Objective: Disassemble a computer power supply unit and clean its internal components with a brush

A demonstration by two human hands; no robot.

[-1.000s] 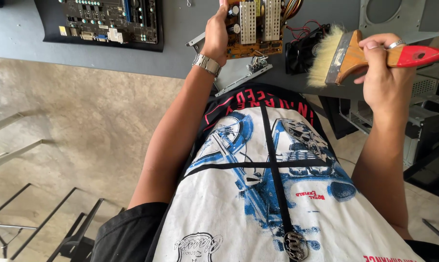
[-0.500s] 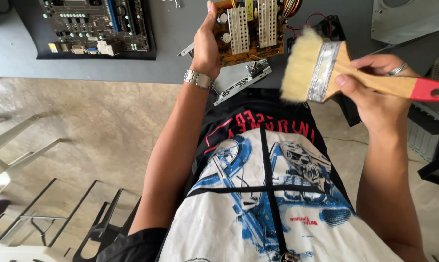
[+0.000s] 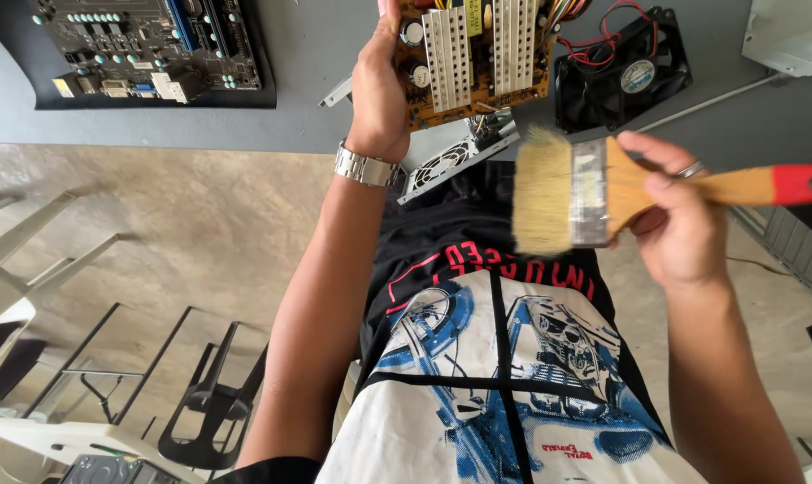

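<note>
Top centre of the frame, the left hand [image 3: 381,90] is clamped on the left edge of a tan circuit board [image 3: 477,54], thumb side wrapped round it, with a metal wristwatch [image 3: 365,167] on the wrist just below. The board carries two pale finned heatsinks [image 3: 482,45] standing side by side and a few round capacitors, and a bunch of coloured wires runs off its upper right corner. The board is lifted off the grey table [image 3: 307,116], not lying on it.

Right of centre, the right hand [image 3: 679,215] is closed round the wooden handle of a wide paintbrush [image 3: 594,193], with a ring on one finger. The bristles point left, the metal ferrule sits in the middle, and the handle's red end pokes out toward the right edge. The bristle tips are below the board's lower right corner, near it but not touching.

On the table: a dark motherboard [image 3: 146,45] on a black mat at upper left, a black case fan [image 3: 621,76] with red wires at upper right, and a perforated metal cover [image 3: 451,161] hanging over the table edge under the board.
</note>
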